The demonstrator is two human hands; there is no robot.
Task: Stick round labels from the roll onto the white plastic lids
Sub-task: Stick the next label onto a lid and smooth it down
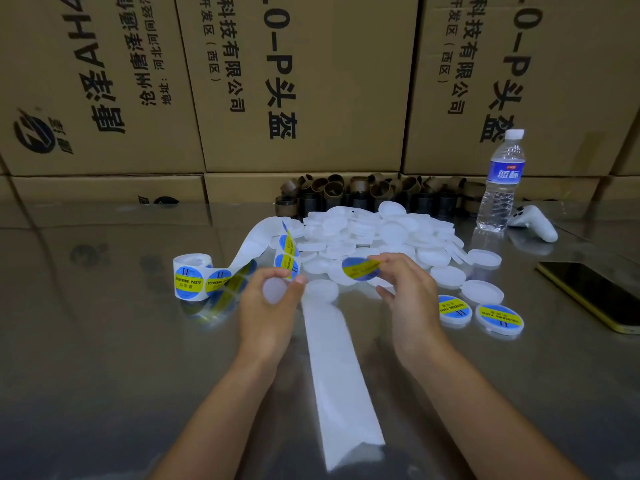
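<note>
A: Pinching a loose label in the right hand, thumb and fingertips on one edge only, printed face up.

B: Gripping the backing strip with the left hand, fingers curled round it. Something pale and round inside that curl too: lid or bare liner, impossible to tell through the blur.

A: Now the likely target: one bare lid, flat on the counter between the two hands, just this side of the heap of lids toward the far edge.

B: Best done slowly. Hover over that lid first, line up the round outline with the rim, then tack down the free edge alone.

A: Then sweep across with a fingertip, edge to edge, to push the air out. No dropping it flat in one go; probably wrinkles that way.

B: Worth keeping the pinch at the very margin, too. Less glue fouled.

A: And copying the two finished lids toward the right edge, print centred.

B: Over to the left of the hands, the roll, upright, with the spent end of the backing strip trailing toward the near edge. Plenty of bare lids to go, by the look of that heap.
</note>
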